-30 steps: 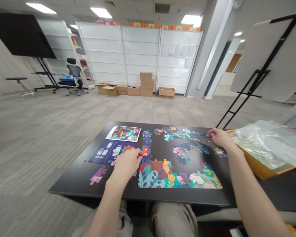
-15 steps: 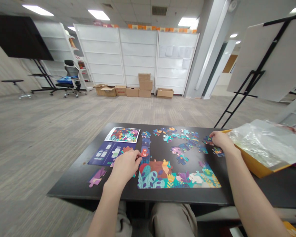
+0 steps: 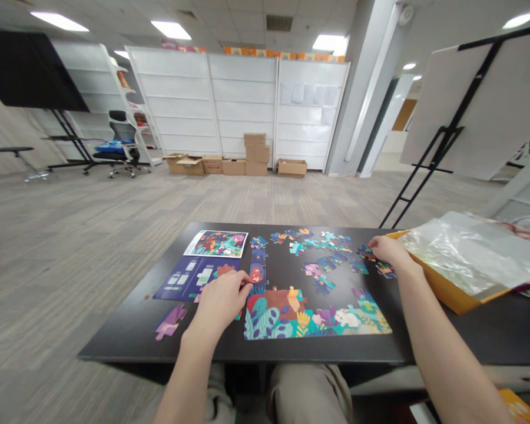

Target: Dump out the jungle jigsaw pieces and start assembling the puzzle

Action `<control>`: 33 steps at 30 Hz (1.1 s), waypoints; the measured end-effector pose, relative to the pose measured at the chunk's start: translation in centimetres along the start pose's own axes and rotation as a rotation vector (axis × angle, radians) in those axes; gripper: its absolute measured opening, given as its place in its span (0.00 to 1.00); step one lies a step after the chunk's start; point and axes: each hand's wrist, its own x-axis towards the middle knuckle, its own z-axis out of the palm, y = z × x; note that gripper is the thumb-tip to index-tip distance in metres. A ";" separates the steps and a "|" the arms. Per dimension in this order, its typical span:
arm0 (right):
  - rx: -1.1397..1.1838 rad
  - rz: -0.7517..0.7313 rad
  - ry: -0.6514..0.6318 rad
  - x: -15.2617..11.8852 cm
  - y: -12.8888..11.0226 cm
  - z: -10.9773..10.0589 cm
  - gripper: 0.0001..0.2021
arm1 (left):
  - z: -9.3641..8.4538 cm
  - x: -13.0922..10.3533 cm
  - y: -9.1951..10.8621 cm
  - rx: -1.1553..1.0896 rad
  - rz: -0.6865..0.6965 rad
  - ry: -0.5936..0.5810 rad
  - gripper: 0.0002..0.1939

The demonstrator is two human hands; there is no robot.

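A partly joined jigsaw puzzle (image 3: pixel 271 312) lies on the black table, its bottom rows and a left column linked together. My left hand (image 3: pixel 223 294) rests by that column, thumb and fingertips pressed together at its left edge; whatever they may hold is hidden. Farther right, my right hand (image 3: pixel 391 250) pinches a dark puzzle piece (image 3: pixel 365 252) at the far right of the loose ones. Another dark piece (image 3: pixel 386 270) lies just below that hand. Several loose pieces, among them a pink one (image 3: pixel 311 269), are scattered above the joined part. A purple piece (image 3: pixel 171 321) sits at the left.
A picture sheet (image 3: pixel 216 244) and a dark blue leaflet (image 3: pixel 176 282) lie on the left of the table (image 3: pixel 128 338). At the right stands a yellow box (image 3: pixel 461 303) with clear plastic wrapping (image 3: pixel 454 253) in it. Beyond is a black easel stand (image 3: pixel 439 147).
The whole view has shifted slightly. Both hands stay at nearly the same places on the table, and the puzzle looks unchanged.
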 end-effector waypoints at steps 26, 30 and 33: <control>0.999 -0.553 -0.446 -6.7 -11.6 -2.0 0.19 | 0.4 0.7 1.6 0.071 0.032 0.002 0.09; 1.020 -0.571 -0.432 -7.2 -12.5 -1.8 0.19 | 0.6 1.0 2.0 0.098 0.062 0.011 0.09; 1.024 -0.607 -0.428 -7.7 -14.0 -1.8 0.17 | 0.9 1.1 2.3 0.088 0.093 0.011 0.08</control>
